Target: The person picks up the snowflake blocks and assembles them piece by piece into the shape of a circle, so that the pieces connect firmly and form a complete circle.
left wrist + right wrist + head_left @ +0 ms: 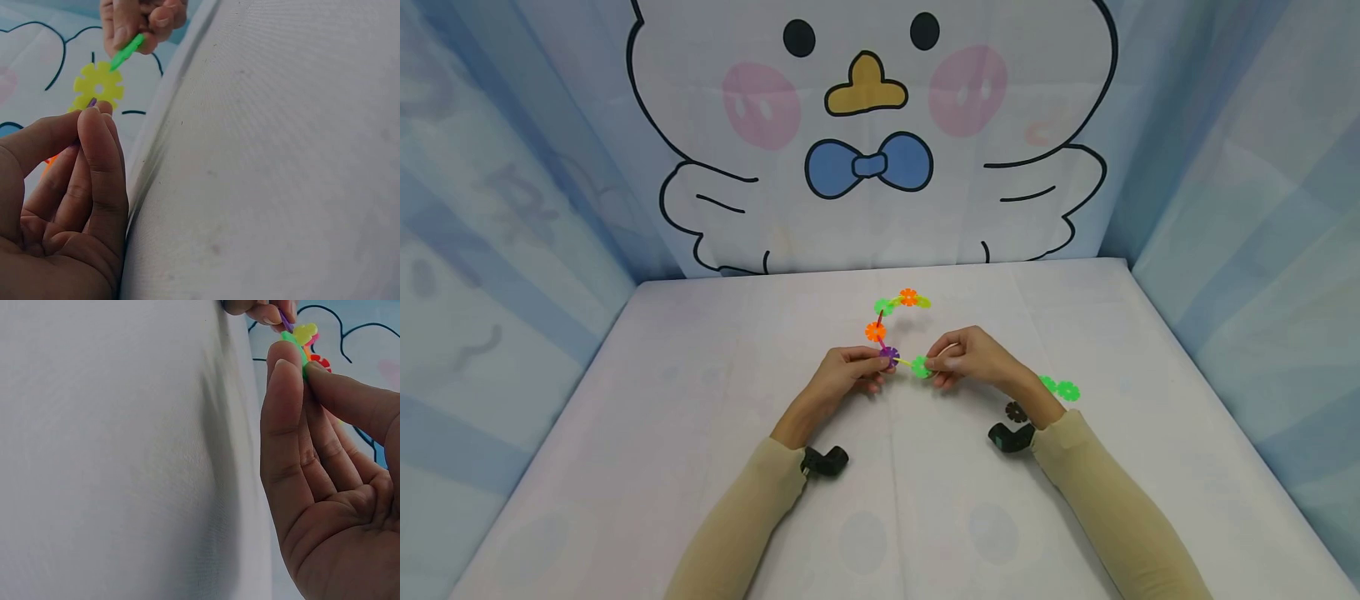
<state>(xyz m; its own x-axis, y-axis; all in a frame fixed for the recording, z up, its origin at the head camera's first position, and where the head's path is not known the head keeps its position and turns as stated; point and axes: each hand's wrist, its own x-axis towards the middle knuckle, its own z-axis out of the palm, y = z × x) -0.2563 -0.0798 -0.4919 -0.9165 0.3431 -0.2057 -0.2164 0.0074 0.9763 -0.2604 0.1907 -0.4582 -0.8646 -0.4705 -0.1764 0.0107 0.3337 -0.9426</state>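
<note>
A curved chain of notched, flower-shaped plastic discs runs over the white table, with an orange disc [908, 297] near its far end. My left hand [848, 375] pinches a purple disc [891, 355] at the near end between thumb and fingers. My right hand [973, 358] pinches a green disc [919, 367] by its edge. Between these two sits a yellow disc [100, 86], edge-on in the head view and face-on in the left wrist view. The green disc's rim meets the yellow disc's edge. Fingertips hide most of the purple disc in the left wrist view.
Two green discs [1068, 391] lie beside the right forearm, one partly behind it. A dark brown disc [1017, 412] rests by the right wrist, near a black wrist camera [1011, 437]. Behind the white table [700, 417] hangs a printed curtain [865, 225].
</note>
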